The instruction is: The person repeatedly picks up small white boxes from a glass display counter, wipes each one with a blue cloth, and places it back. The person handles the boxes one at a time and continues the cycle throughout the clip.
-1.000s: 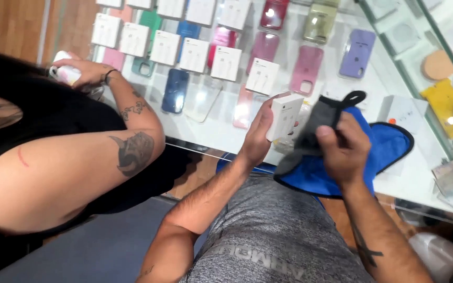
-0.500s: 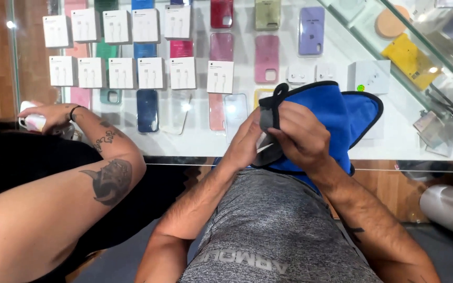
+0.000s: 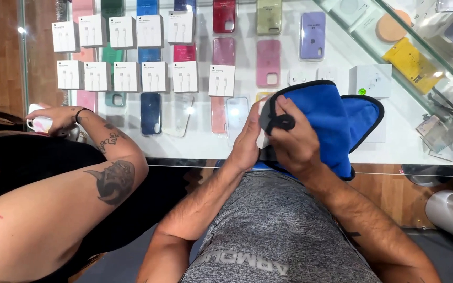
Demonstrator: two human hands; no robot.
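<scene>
My left hand grips a small white box from its left side, just above the glass counter's near edge. Most of the box is hidden. My right hand presses a blue cloth with black trim and a black loop against the box. The cloth drapes over my right hand and trails to the right onto the glass.
The glass counter shows rows of coloured phone cases and small white boxes beneath. Another white box lies behind the cloth. At the left, another person's tattooed arm rests on the counter, the hand on a small white object.
Both my hands came closer to my body and lower. The cloth now covers most of the white box, which showed clearly in my left hand before. The other person's arm barely moved.
</scene>
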